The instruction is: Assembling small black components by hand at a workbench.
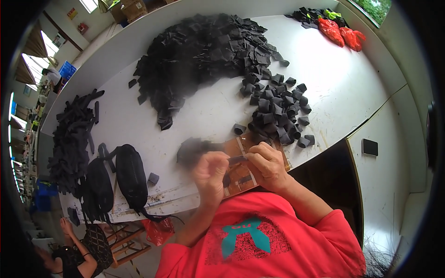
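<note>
White counter (204, 116) stretches ahead of me, heaped with flat black fabric squares (199, 51) and, to the right, a cluster of folded black loops (278, 111). Both my hands meet over a brown board (241, 173) at the near edge: my left hand (209, 173) and right hand (266, 164) pinch one small black fabric piece (237, 160) between their fingertips.

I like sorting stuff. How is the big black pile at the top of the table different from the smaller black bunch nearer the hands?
The big pile is flat squares heaped thickly; the smaller bunch is curled loops, spread looser. Both are black pieces.
</note>
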Available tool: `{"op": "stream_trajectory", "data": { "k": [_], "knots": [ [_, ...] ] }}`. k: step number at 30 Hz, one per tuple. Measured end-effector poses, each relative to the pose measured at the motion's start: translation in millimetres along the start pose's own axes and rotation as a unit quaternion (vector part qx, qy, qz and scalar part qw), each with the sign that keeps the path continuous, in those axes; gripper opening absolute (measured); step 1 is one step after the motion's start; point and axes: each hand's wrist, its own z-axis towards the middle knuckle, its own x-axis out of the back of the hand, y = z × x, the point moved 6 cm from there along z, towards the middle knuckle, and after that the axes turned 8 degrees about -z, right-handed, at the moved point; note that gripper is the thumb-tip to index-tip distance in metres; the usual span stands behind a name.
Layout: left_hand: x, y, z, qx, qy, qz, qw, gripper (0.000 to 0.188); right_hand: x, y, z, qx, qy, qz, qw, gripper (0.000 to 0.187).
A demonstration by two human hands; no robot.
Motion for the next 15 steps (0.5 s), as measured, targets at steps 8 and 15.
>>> {"op": "stream_trajectory", "data": {
  "k": [8, 15],
  "knots": [
    [26.0, -7.5, 9.7, -0.002, 0.043, 0.107, 0.993, 0.006, 5.8, 16.9, 11.8, -0.114, -0.073, 0.136, 0.981, 0.009],
    [196.5, -46.8, 69.0, 0.018, 0.195, 0.461, 0.865, 0.032, 3.0, 162.0, -28.8, -0.457, 0.042, 0.265, 0.848, 0.02]
  ]
}}
